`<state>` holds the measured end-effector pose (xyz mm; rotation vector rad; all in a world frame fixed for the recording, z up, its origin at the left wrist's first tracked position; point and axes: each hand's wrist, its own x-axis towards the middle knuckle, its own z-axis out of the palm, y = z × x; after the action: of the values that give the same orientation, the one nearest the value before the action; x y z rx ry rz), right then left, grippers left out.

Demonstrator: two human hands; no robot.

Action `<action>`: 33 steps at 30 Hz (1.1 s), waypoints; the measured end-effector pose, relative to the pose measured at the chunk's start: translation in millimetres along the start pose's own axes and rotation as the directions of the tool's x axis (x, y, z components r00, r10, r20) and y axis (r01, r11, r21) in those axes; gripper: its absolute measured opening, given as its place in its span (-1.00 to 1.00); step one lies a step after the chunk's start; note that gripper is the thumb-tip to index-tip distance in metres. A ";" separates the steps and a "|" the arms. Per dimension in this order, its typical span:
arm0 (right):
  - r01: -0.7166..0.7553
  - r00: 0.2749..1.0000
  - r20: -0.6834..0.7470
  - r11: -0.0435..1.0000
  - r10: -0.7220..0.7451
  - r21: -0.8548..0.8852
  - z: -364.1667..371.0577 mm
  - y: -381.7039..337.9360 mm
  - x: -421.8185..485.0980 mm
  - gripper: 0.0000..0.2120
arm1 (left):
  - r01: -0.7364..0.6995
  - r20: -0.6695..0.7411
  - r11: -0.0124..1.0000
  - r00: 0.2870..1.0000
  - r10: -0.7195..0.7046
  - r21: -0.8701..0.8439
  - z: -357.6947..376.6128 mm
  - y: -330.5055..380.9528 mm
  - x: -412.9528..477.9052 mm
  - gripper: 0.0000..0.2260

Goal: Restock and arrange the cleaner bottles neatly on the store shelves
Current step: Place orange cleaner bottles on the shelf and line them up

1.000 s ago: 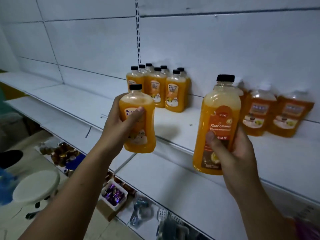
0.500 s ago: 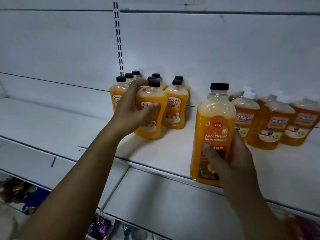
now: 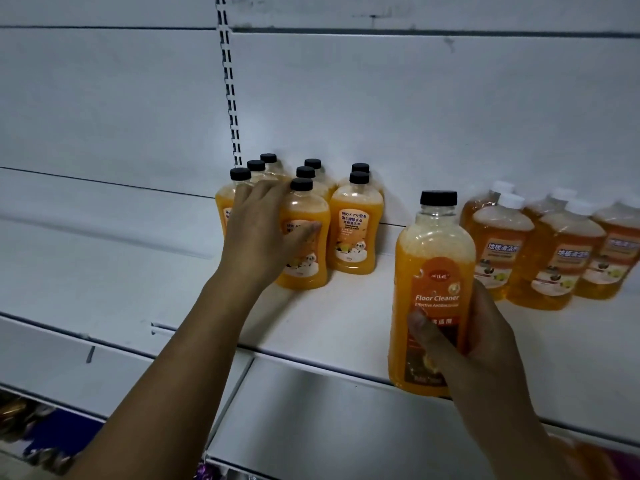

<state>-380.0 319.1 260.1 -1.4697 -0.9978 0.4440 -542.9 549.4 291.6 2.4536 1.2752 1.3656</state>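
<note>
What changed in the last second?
The left hand carried its small black-capped bottle from mid-air onto the shelf, standing it in front of the black-capped group; fingers remain on it. The right hand still holds the Floor Cleaner bottle. White-capped bottles unmoved.

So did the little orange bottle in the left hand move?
Yes. The small bottle went from mid-air in front of the shelf to standing on it, at the front of the black-capped group, left hand still on it.
</note>
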 end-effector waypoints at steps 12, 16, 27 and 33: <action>-0.030 1.000 0.005 0.999 0.030 0.012 7.9 3.6 3.0 -0.44 | 0.033 0.064 0.997 0.998 -0.028 -0.065 -3.3 -2.5 10.9 -0.42; -0.016 1.000 -0.008 1.000 0.017 0.020 7.9 6.4 2.8 -0.39 | 0.046 0.037 0.999 0.998 -0.045 -0.025 0.3 -2.5 5.5 -0.37; 0.010 0.997 -0.075 0.998 -0.005 0.065 -15.1 7.5 -5.4 -0.42 | -0.062 0.032 0.970 0.997 0.071 -0.236 -17.4 27.4 -80.7 -0.52; 0.010 0.975 -0.222 1.000 -0.016 -0.026 -70.0 12.1 -25.4 -0.24 | -0.146 0.283 0.961 0.936 0.211 -0.233 5.9 85.8 -115.7 -0.37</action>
<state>-336.2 257.9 254.3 -1.4981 -0.8365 0.2517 -515.1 415.9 244.7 2.5524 0.8140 1.0315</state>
